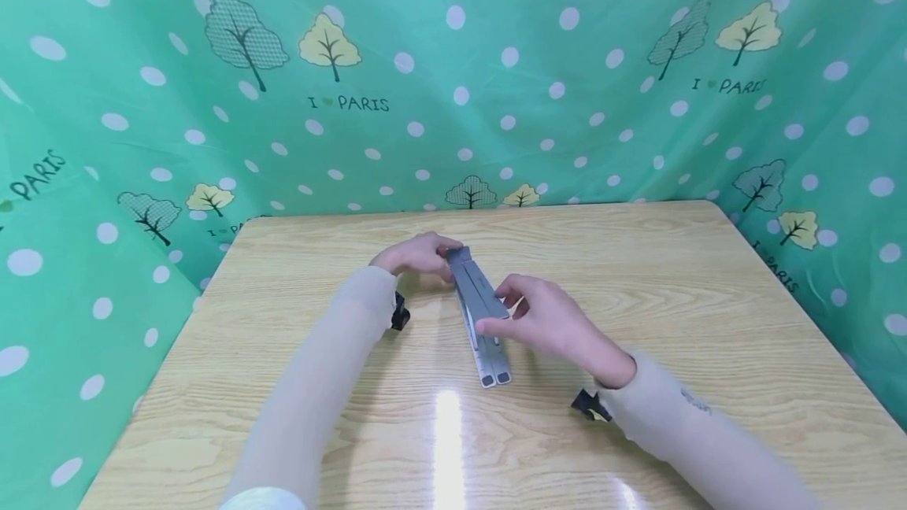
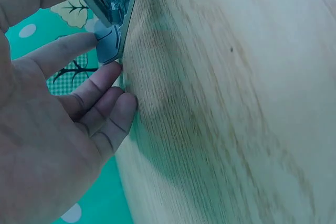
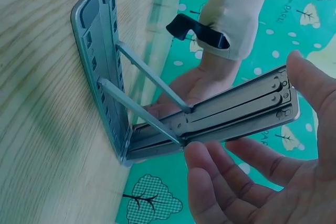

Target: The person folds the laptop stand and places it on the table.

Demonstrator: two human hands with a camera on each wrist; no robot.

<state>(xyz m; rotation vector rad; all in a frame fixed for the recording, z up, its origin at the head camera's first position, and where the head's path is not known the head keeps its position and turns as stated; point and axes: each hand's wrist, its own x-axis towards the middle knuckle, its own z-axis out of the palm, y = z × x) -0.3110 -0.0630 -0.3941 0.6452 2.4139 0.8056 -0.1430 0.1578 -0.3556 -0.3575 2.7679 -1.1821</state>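
A grey metal folding laptop stand (image 1: 478,293) lies lengthwise on the table, partly unfolded. In the right wrist view its base (image 3: 90,51) rests against the wood, while the upper arms (image 3: 239,111) tilt up from the hinge, with two thin struts (image 3: 139,108) between. My left hand (image 1: 421,254) holds the far, hinged end; thumb and index finger are at the grey end piece (image 2: 108,45), other fingers loosely bent beside it. With thumb at the raised tip and fingertips along the edge, my right hand (image 1: 549,317) grips the upper arms.
The wooden table (image 1: 283,408) extends around the stand on all sides. A green dotted cloth (image 1: 496,85) with tree prints hangs behind and beside it. Black wrist mounts (image 1: 400,312) sit at both sleeves.
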